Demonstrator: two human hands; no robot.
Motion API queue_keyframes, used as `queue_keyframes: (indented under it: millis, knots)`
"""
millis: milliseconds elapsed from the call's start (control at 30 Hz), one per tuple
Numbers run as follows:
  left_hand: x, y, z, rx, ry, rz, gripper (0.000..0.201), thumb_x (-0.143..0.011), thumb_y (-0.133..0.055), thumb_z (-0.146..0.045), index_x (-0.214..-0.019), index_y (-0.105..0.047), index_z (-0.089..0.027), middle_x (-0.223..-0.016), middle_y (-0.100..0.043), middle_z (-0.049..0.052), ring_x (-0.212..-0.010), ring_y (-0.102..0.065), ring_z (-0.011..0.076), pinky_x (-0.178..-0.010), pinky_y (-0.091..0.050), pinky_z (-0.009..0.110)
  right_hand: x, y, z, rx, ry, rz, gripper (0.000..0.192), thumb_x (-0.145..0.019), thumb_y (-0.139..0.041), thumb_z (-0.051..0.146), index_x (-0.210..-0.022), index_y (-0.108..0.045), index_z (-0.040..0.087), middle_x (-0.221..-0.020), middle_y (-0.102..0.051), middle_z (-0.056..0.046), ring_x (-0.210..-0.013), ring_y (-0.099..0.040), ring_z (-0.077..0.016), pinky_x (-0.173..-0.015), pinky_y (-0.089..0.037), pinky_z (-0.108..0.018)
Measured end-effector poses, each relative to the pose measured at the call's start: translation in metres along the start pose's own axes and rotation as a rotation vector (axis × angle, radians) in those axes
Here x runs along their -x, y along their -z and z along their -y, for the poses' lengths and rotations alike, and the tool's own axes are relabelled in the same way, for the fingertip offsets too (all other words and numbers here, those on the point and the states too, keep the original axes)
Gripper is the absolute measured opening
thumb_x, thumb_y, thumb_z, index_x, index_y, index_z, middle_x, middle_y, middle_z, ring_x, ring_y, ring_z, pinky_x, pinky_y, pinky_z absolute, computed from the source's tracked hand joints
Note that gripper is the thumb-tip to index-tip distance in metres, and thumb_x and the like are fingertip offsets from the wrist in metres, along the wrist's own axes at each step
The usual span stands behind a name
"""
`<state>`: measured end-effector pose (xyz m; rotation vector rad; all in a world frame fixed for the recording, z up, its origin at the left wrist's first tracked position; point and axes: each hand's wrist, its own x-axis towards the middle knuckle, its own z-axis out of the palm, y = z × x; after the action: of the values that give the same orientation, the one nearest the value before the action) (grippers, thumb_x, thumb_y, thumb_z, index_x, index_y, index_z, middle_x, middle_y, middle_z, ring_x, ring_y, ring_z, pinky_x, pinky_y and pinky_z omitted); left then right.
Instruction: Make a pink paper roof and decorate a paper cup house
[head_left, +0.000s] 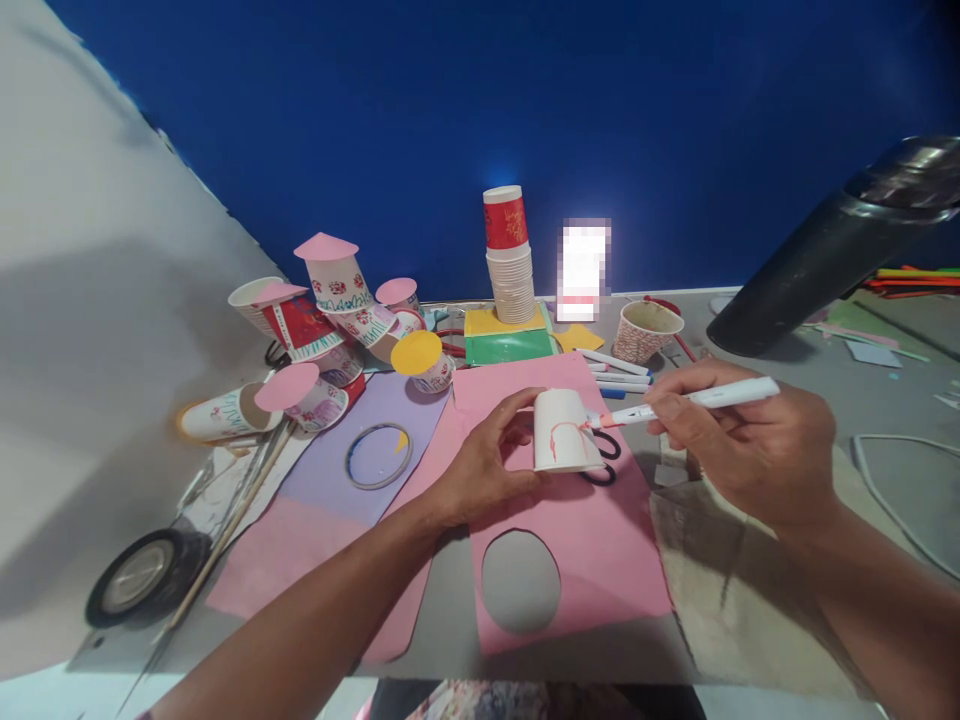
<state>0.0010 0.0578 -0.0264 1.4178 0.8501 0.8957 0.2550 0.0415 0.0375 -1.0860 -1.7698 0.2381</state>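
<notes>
Drawing on the curved wall of a paper cup goes well only if the cup cannot roll, and the grip shown suits that. Nearest the front edge of the table lies a pink paper sheet (600, 560) with an oval hole (520, 581) cut out of it. Just beyond the hole, over the middle of the table, the left hand (480, 465) holds a white paper cup (564, 430) on its side, fingers closed around its base end, the wall turned up toward the camera. The right hand (739, 450) pinches a white marker (686, 402) between thumb and fingers, and the red tip touches the cup's wall beside a red line (559, 438) already there. My judgement: keep the left grip light enough not to dent the thin wall, turn the cup rather than the pen, and rest the right wrist for a steady stroke. Black scissors (604, 460) lie on the sheet, partly hidden under the cup. Farther back lie loose markers (619, 370) and a patterned cup (645, 330); toward the far left edge sits a cluster of decorated cups (330, 320) with paper-disc lids. A tall cup stack (510, 260) stands near the far edge on yellow and green paper.
</notes>
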Motion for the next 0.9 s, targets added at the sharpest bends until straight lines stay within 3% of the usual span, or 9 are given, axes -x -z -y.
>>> queue_keyframes:
  millis: [900]
  knots:
    - [-0.0001,0.001,0.0024,-0.024,-0.018,0.011,0.091,-0.073,-0.095,-0.023,-0.154,-0.053,-0.029,-0.157,-0.06,0.013,-0.142,-0.059,0.0355,-0.12,-0.046,0.053,0.0009,0.0005,0.0019,0.029,0.001,-0.009,0.017,-0.096,-0.073,0.03,-0.08,-0.075,0.026,-0.063,-0.072,0.002,-0.046,-0.058,-0.0144,-0.045,-0.042,-0.03]
